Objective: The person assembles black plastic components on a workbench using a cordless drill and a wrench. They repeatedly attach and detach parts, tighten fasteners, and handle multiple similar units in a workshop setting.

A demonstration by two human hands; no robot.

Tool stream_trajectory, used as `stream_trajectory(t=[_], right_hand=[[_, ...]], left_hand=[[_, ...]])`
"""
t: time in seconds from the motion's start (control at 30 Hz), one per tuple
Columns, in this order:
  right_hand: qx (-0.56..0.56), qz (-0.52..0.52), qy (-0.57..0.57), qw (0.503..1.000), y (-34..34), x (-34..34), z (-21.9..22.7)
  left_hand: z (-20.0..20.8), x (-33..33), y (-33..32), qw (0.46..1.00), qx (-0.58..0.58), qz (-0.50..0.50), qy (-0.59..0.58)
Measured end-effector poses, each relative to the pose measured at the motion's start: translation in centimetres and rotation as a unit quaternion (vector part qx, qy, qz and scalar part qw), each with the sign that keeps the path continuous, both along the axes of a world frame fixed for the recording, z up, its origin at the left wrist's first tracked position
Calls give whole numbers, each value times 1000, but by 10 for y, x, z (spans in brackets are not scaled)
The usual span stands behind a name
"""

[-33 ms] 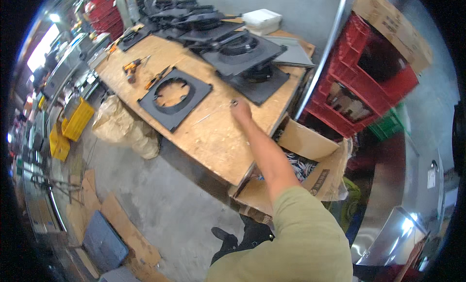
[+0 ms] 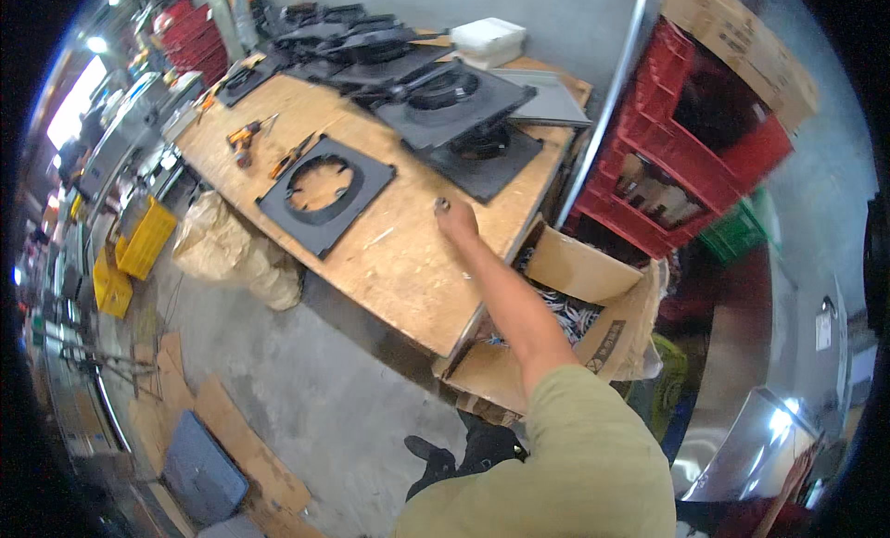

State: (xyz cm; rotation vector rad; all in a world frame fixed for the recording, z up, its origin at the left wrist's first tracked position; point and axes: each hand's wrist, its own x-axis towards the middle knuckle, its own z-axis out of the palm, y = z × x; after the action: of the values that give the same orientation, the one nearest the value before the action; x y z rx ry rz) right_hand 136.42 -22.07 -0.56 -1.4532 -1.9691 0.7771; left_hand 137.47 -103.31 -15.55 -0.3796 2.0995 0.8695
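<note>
My right hand is closed above the bare near part of the wooden table, its arm stretched out from a green sleeve. A small dark, metallic-looking bit shows at the fingers, too small to name. To the hand's left lies a black square plate with a round opening, flat on the table. Just beyond the hand, more black plates of the same sort are stacked, the upper one overhanging the lower. Behind the single plate rest an orange-and-black power drill and an orange-handled hand tool. My left hand is out of view.
More black parts are heaped at the table's far end, near a white container. An open cardboard box with many small pieces adjoins the table's right edge. Red crates stand right; a brown sack sits left.
The whole view has shifted slightly, so the table and plates appear a little further left. My right hand stays closed over the table.
</note>
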Motion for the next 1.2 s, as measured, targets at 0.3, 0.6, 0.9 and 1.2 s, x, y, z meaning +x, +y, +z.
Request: stream_trajectory(t=[0.3,0.6,0.9,1.2], right_hand=[[-28,-407,90,909,-96,466,-12],[-161,-513,235,810,-204,610,-44],[-312,-492,343,736,-190,616,-81],[-371,-316,49,872,-131,636,-61]], left_hand=[[64,-130,245,967,165,-153,116],[34,-80,327,916,90,-390,-35],[7,-98,290,947,65,-314,-22],[-18,-97,197,939,107,-327,3]])
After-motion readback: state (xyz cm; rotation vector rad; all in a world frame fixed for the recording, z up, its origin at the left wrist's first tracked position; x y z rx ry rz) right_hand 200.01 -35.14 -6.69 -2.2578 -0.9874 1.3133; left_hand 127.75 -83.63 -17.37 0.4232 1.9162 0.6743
